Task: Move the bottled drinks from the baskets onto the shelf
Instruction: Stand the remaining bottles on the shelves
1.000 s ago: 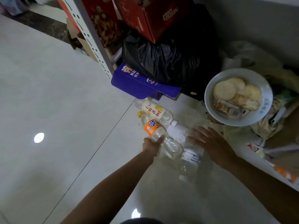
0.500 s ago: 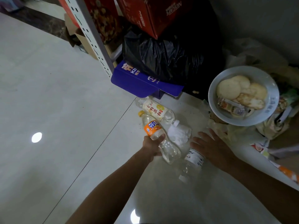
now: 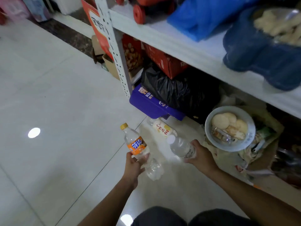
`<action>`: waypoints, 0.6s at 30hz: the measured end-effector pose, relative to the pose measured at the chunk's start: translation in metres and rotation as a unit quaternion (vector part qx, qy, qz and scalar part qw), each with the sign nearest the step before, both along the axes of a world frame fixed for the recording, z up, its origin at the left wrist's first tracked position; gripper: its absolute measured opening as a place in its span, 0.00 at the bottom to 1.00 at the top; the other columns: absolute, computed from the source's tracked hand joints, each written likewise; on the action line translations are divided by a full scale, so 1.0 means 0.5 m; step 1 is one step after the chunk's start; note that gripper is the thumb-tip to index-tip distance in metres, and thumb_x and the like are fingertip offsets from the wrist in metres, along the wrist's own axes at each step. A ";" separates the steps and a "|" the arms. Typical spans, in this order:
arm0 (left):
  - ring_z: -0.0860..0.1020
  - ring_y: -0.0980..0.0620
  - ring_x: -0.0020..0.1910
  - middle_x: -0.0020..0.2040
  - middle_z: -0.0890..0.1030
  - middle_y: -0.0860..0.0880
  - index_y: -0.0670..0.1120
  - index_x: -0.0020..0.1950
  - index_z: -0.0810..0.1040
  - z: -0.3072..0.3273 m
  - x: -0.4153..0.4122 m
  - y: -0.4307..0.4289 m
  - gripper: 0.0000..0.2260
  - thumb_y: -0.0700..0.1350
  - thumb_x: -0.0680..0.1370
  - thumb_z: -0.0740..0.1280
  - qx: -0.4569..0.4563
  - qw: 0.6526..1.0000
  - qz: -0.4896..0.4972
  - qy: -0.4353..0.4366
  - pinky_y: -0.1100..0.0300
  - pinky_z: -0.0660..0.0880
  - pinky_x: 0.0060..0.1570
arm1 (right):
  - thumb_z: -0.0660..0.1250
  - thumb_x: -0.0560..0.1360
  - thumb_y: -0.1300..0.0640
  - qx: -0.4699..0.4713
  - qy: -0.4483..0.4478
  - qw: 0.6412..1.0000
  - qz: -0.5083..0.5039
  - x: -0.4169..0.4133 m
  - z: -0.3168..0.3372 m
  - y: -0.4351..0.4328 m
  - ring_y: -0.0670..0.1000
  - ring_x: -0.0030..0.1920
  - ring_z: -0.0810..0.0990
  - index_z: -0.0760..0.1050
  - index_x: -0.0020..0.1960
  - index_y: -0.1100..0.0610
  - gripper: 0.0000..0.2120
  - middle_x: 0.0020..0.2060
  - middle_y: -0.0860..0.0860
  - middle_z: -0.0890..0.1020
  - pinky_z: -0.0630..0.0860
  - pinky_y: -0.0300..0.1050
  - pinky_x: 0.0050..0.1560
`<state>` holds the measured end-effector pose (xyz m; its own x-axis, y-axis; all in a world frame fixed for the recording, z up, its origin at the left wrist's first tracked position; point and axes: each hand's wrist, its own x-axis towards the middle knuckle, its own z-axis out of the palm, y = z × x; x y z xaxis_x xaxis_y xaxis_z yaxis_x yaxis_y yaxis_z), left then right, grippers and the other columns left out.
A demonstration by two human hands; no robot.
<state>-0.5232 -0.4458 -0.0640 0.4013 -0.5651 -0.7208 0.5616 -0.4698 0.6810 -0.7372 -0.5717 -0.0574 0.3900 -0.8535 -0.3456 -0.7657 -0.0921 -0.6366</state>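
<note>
left: your left hand (image 3: 133,166) grips the orange-label bottle (image 3: 136,145) just below its label; yellow cap points away from you
right: your right hand (image 3: 201,156) holds the clear bottle (image 3: 180,146) by its lower body; white cap points left
floor (image 3: 65,111): a third bottle (image 3: 161,128), pale label, lies on the tiles between the purple box (image 3: 151,104) and your hands
shelf (image 3: 187,51): white board above; black bag (image 3: 175,90) under it; bowl (image 3: 228,148) of round crackers just right of your right hand
</note>
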 end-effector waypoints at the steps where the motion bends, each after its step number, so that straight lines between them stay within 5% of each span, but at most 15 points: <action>1: 0.78 0.43 0.55 0.57 0.78 0.45 0.48 0.61 0.66 0.042 0.004 0.011 0.20 0.39 0.74 0.71 -0.002 1.000 0.017 0.001 0.49 0.76 0.49 | 0.80 0.60 0.54 0.008 0.005 1.000 0.007 0.016 0.048 0.001 0.51 0.41 0.78 0.67 0.48 0.55 0.25 0.40 0.47 0.79 0.69 0.41 0.36; 9: 0.78 0.48 0.49 0.51 0.78 0.48 0.49 0.57 0.67 0.491 0.038 0.087 0.18 0.34 0.75 0.69 -0.031 0.996 0.079 -0.010 0.57 0.75 0.39 | 0.79 0.61 0.60 0.041 -0.035 0.998 0.044 0.133 0.509 0.053 0.48 0.42 0.77 0.70 0.57 0.56 0.28 0.43 0.47 0.78 0.73 0.39 0.38; 14: 0.79 0.45 0.53 0.54 0.80 0.44 0.50 0.54 0.69 0.808 0.072 0.118 0.17 0.38 0.72 0.73 -0.040 0.997 0.021 -0.058 0.50 0.78 0.49 | 0.78 0.60 0.62 0.105 -0.128 0.986 0.006 0.143 0.823 0.117 0.45 0.34 0.74 0.68 0.45 0.52 0.22 0.37 0.48 0.76 0.72 0.33 0.27; 18: 0.80 0.49 0.49 0.52 0.80 0.48 0.51 0.56 0.69 1.061 0.088 0.111 0.17 0.34 0.75 0.69 -0.089 0.994 -0.048 -0.052 0.56 0.77 0.45 | 0.79 0.63 0.63 0.093 -0.152 0.984 -0.027 0.099 1.033 0.156 0.50 0.39 0.80 0.71 0.49 0.56 0.21 0.40 0.50 0.80 0.75 0.38 0.36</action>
<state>-0.4794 -0.3905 0.4667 0.4062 -0.7193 -0.5636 0.4417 -0.3853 0.8102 -0.6875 -0.4939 0.4593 0.4554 -0.8087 -0.3723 -0.5374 0.0837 -0.8392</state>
